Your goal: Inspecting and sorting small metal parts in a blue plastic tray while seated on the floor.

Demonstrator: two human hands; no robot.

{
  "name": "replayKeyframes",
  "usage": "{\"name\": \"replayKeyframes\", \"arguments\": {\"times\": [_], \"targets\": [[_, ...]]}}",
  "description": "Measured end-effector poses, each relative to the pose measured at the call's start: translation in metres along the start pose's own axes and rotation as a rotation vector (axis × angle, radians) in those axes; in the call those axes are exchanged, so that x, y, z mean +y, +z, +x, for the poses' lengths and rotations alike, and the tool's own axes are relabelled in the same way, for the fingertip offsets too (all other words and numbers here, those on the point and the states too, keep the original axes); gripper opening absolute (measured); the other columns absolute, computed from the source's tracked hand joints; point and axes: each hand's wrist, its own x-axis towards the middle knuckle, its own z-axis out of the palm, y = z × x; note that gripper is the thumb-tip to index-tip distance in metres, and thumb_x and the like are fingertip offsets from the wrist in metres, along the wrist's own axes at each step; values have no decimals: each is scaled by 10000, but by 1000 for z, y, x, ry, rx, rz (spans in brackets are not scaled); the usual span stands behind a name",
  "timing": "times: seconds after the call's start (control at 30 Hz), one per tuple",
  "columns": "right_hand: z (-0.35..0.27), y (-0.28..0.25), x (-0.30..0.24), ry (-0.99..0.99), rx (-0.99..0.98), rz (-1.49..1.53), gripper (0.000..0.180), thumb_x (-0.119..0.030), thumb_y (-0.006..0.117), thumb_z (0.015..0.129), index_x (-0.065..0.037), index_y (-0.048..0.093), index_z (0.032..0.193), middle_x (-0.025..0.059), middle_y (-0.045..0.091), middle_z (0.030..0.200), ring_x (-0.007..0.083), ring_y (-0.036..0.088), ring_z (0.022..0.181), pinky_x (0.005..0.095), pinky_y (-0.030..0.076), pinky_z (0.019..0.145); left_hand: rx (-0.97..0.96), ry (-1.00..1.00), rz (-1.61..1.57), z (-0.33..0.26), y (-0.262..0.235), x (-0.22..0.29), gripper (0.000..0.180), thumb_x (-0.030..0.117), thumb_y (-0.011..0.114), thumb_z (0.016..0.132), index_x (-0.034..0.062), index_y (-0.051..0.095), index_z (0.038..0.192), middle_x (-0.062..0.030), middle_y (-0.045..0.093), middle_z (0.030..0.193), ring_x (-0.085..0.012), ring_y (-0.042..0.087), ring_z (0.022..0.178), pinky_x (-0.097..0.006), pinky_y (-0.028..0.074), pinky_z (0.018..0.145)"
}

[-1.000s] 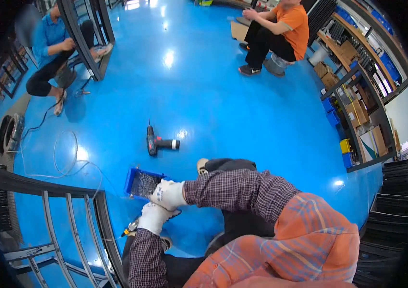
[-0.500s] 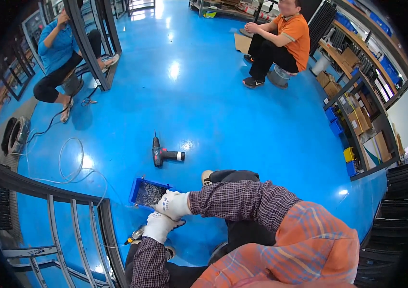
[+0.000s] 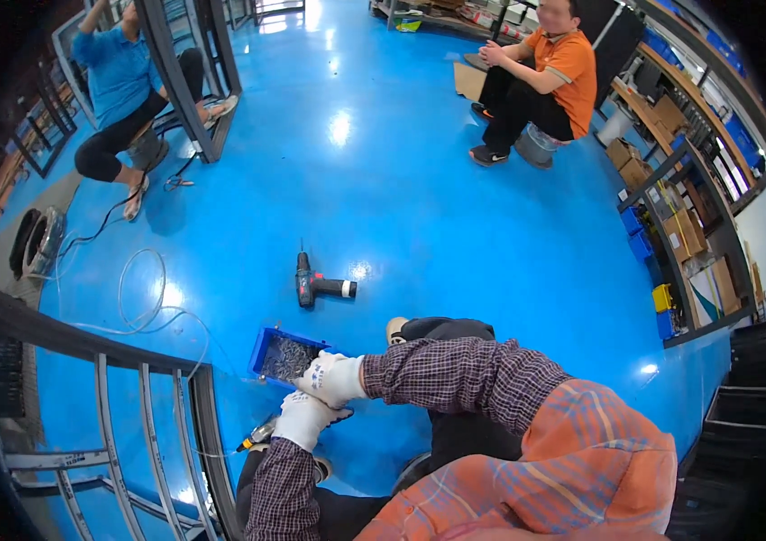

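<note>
Blue bin (image 3: 262, 352) lies left of the right hand (image 3: 332, 379) (whose grip I can't tell).

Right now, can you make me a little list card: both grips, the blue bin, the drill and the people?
Left grip: white-gloved, close to the right one; contents hidden
Right grip: white-gloved, at the bin's near right corner; contents hidden
Blue bin: on the floor, holding many small grey pieces
Drill: dark, lying beyond the bin
People: person in orange, seated, far right; person in blue, seated, far left
</note>
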Motion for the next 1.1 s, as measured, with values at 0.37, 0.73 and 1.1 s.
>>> {"name": "replayKeyframes", "arguments": {"times": [0.37, 0.73, 1.1], "targets": [[-3, -7, 0, -18, -47, -56, 377, -191, 641, 767, -82, 559, 1118, 166, 661, 902, 340, 627, 789, 459, 495, 747, 35, 47, 78, 4, 4, 1, 607, 564, 696, 704, 85, 675, 1075, -130, 685, 1017, -305, 653, 874, -382, 503, 771], [-5, -9, -2, 2, -13, 10, 353, -202, 641, 764, -68, 568, 1082, 152, 679, 863, 343, 651, 791, 463, 464, 813, -46, 10, -134, -13, -17, 6, 546, 498, 716, 717, 52, 678, 1030, -124, 688, 993, -306, 652, 873, -370, 500, 777], [-4, -17, -5, 2, -67, -7, 395, -180, 687, 713, -53, 567, 1067, 159, 684, 855, 345, 659, 772, 442, 465, 810, 43, 76, -39, -12, -11, 3, 565, 505, 711, 720, 31, 675, 1026, -158, 677, 979, -322, 640, 889, -379, 495, 796]]}}
